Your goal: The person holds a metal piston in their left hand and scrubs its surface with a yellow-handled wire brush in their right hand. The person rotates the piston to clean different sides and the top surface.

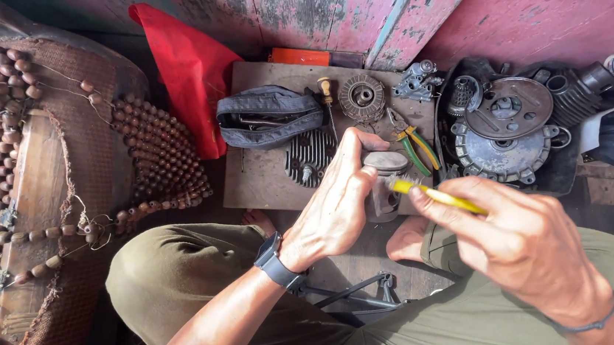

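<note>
Left hand (335,199) is closed around a grey metal piston (384,180), held upright over the wooden board (259,180); right hand (524,238) pinches a yellow-handled tool (435,196), its tip touching the piston's upper side. Judged step: working the piston's surface or ring groove; the next move calls for a steady grip and light pressure. Green-handled pliers (416,144) lie just behind.

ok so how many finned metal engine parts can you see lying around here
2. One finned cylinder head lies on the wooden board, just beyond the left hand. One dark finned cylinder lies at far right among the engine covers. More may be hidden in that pile.
</note>
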